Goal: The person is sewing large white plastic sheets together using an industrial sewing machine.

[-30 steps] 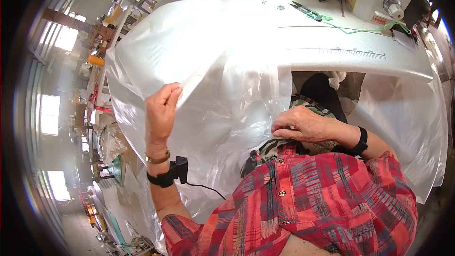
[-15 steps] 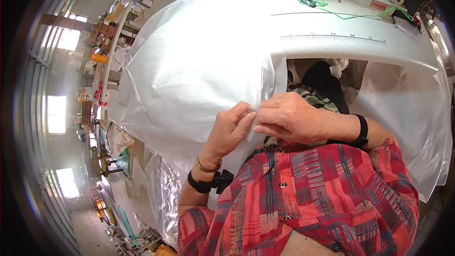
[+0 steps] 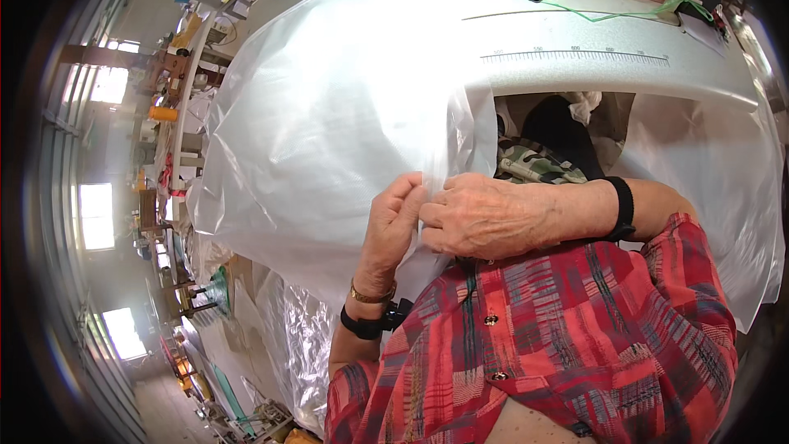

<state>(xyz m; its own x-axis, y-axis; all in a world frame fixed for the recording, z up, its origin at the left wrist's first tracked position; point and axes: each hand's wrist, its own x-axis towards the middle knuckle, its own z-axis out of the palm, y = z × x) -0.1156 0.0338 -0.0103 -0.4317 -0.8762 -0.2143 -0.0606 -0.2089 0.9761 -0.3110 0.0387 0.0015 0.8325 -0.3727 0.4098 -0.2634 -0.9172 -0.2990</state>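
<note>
One big white sheet [image 3: 304, 140] lies partly on the tabletop [image 3: 592, 33] | my left hand [image 3: 421, 185] pinches it | my right hand [image 3: 481, 215] curls beside; can't tell its hold

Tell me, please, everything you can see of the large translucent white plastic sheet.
The large translucent white plastic sheet looks thin, glossy and creased, with bright glare near its top. It spreads over the white worktable and hangs past its near side. The bare left grip pinches it close beside the bare right grip, whose fingertips are hidden.
</note>
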